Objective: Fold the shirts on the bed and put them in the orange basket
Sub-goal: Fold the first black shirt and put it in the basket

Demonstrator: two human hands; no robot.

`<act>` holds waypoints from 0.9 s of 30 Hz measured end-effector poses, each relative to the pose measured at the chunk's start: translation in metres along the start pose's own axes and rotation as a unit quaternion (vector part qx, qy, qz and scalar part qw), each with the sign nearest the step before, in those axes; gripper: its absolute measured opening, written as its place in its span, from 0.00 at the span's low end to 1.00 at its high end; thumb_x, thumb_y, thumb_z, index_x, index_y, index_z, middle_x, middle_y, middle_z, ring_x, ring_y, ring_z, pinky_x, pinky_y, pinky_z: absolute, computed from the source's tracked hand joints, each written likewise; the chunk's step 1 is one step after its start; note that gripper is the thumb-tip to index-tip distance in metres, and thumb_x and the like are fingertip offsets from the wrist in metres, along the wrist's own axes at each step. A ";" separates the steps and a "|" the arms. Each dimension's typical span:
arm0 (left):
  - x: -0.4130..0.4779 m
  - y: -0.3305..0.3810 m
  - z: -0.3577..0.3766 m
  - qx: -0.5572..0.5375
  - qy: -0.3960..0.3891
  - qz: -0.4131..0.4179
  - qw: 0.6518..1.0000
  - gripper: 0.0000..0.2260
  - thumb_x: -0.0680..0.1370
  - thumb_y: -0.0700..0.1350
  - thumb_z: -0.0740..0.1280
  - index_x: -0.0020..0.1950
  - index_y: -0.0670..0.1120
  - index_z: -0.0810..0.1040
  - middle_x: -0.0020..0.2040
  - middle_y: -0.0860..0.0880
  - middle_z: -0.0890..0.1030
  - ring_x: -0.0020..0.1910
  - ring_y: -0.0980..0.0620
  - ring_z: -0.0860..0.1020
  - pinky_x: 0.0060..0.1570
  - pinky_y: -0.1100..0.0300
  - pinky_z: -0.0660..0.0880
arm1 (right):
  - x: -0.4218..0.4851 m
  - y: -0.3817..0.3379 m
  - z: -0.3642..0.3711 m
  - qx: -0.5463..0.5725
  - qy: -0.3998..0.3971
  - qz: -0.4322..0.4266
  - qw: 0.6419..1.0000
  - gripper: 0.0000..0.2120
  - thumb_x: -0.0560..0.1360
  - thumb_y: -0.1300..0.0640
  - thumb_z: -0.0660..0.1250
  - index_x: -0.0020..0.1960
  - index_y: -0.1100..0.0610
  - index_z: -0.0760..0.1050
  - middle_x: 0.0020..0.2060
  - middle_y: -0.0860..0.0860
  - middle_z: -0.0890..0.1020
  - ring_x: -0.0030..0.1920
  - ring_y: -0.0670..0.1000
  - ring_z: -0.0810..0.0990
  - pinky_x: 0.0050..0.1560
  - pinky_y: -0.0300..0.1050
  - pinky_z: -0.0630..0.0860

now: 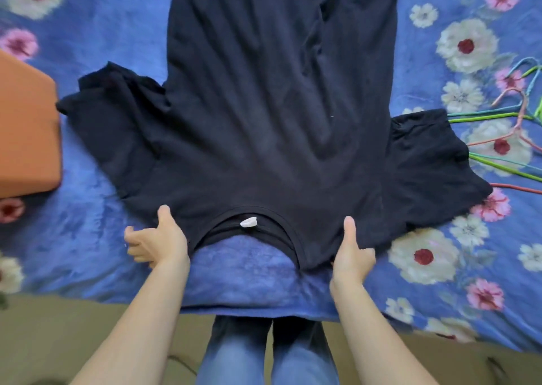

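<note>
A black T-shirt [264, 120] lies spread flat on the bed, its collar with a white label [248, 222] nearest me and its hem at the far end. My left hand [155, 238] is at the shirt's left shoulder. Its thumb touches the fabric edge while its fingers lie loosely spread on the sheet. My right hand [352, 252] is at the right shoulder, thumb on top of the cloth and fingers hidden at its edge, pinching it. The orange basket [26, 126] stands on the bed at the left, next to the left sleeve.
The bed wears a blue sheet [440, 282] with white and pink flowers. Several coloured wire hangers [513, 114] lie at the right, just past the right sleeve. The bed's near edge is at my legs, with floor below.
</note>
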State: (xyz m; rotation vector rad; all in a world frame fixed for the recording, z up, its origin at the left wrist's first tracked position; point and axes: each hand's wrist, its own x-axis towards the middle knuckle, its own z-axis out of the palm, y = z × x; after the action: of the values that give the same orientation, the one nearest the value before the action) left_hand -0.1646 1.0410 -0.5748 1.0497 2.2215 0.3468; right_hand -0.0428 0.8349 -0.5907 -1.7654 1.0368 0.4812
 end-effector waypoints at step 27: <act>0.071 0.124 0.066 0.303 -0.074 0.461 0.831 0.28 0.81 0.49 0.58 0.77 0.43 0.51 0.74 0.41 0.60 0.73 0.44 0.58 0.70 0.45 0.50 | 0.021 -0.125 0.114 -0.448 0.017 -0.469 0.761 0.27 0.79 0.50 0.59 0.75 0.57 0.57 0.74 0.55 0.59 0.73 0.55 0.56 0.69 0.55 0.53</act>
State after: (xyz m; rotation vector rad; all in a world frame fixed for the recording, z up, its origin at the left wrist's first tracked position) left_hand -0.0810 1.1731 -0.5966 2.3875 1.5387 -0.0767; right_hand 0.0869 0.9459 -0.5855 -2.8393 -0.2786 0.2837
